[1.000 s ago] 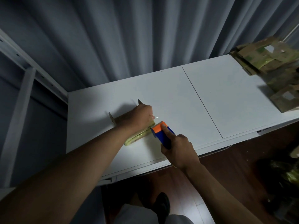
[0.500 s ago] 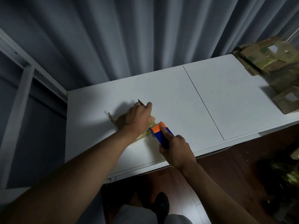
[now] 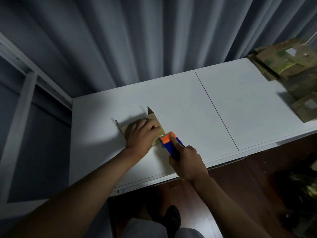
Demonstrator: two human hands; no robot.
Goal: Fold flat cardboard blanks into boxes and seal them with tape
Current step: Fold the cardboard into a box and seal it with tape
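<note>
White table before grey curtains, dark wooden floor.

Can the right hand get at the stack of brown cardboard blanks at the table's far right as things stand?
Probably not right away: the right hand grips the blue-and-orange tape dispenser, though bare white table lies before the stack of brown cardboard blanks.

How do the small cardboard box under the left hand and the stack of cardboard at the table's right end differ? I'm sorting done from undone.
The small cardboard box lies alone under the left hand, its corner flaps sticking up; the stack of cardboard is many pieces heaped, untouched. The box meets the orange and blue tape dispenser, which the right hand grips; nothing works the stack. Both are brown, carry yellowish tape and rest on the white table.
</note>
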